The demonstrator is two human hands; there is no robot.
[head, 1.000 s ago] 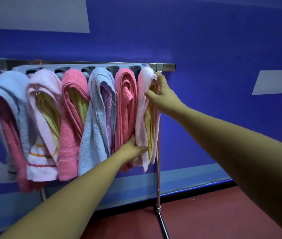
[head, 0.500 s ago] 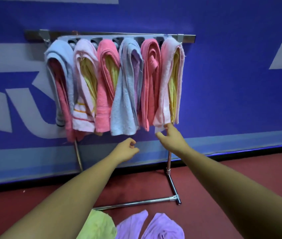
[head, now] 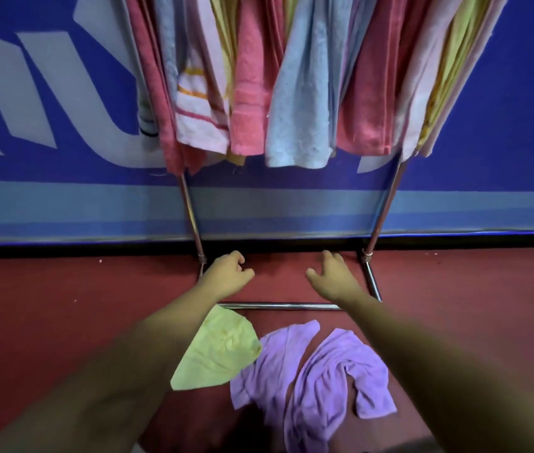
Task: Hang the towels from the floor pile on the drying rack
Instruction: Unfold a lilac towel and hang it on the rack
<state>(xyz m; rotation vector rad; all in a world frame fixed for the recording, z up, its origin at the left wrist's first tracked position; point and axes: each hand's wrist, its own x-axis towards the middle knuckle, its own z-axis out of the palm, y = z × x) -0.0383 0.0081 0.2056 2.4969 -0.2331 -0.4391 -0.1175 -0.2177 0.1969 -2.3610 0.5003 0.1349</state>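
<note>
On the red floor lie a yellow-green towel point(head: 218, 353) and a crumpled purple towel point(head: 321, 380), just in front of the drying rack's base bar point(head: 278, 306). Several pink, blue, white-striped and yellow towels point(head: 298, 93) hang from the rack, whose top is out of view. My left hand point(head: 226, 276) hovers above the floor, fingers loosely curled and holding nothing. My right hand point(head: 334, 273) is level with it, fingers spread and empty. Both hands are beyond the floor towels, between the rack's two legs.
A blue wall with large pale lettering point(head: 50, 103) stands directly behind the rack. The rack's metal legs point(head: 378, 217) slope down to the floor on either side of my hands. Red floor point(head: 46, 305) spreads left and right.
Both hands let go of the rightmost hanging towel and dropped toward the floor. My view tilted down, bringing the floor towels into sight.
</note>
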